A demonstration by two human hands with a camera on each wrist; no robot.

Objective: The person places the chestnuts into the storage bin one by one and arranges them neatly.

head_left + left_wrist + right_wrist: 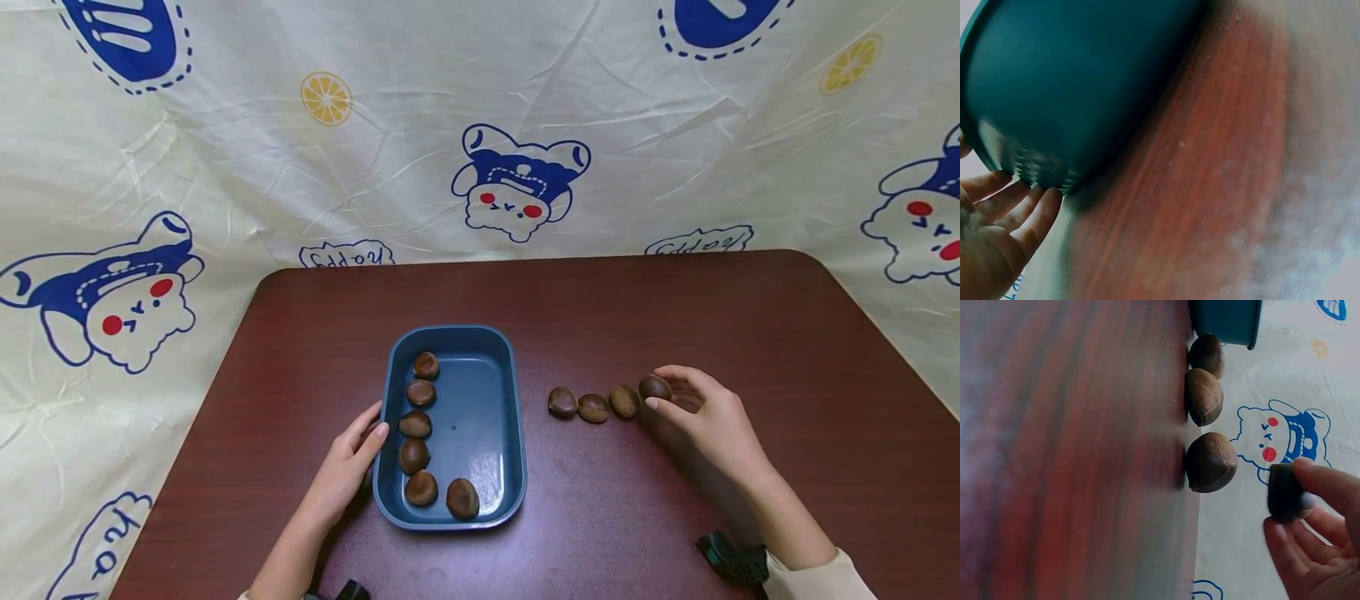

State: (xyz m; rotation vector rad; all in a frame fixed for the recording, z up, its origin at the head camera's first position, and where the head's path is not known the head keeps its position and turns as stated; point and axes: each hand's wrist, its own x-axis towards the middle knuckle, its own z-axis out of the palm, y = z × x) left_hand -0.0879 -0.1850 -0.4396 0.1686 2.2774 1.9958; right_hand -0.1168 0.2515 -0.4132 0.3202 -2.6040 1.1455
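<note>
The right hand [712,417], nearly closed, pinches a dark-brown rounded chestnut [655,387] between thumb and fingertips, right of centre; in the right wrist view its longer axis runs roughly vertically. The left hand [348,454], loosely extended, touches the left side of a blue rectangular plastic tray [468,400], lengthwise top to bottom at lower centre. Both forearms rise inward from the bottom edge.
</note>
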